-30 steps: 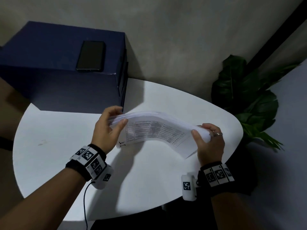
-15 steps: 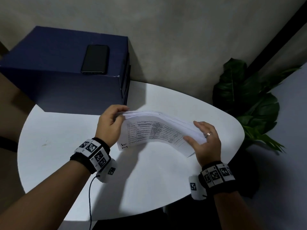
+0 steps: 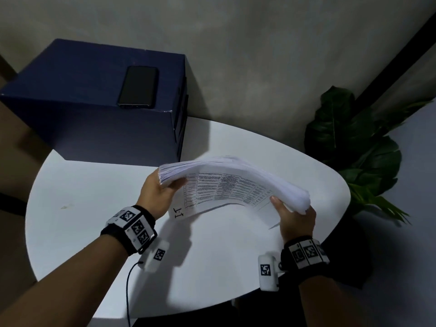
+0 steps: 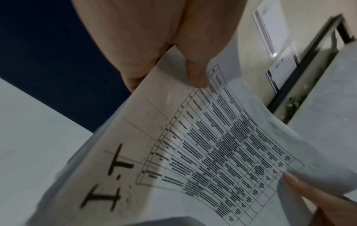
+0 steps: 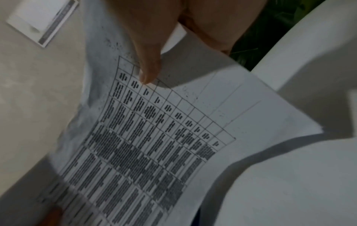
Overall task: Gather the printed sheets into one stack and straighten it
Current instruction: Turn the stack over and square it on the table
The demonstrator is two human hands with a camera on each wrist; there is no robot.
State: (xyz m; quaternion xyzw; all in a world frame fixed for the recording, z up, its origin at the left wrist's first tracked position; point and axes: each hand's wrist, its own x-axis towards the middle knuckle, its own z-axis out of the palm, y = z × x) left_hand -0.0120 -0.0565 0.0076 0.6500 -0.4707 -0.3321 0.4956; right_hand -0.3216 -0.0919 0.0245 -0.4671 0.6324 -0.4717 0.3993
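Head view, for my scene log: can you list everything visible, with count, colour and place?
stack of printed white paper sheets: one, white with black tables, held bowed above the table between both hands
round white table: one, white, under the sheets
dark blue cardboard box: one, navy, on the table's far left side
black smartphone: one, black, lying flat on top of the box
green leafy plant: one, dark green, beyond the table's right edge
wristbands with black-and-white markers: two, one on each wrist
left hand: grips the stack's left end
right hand: grips the stack's right end
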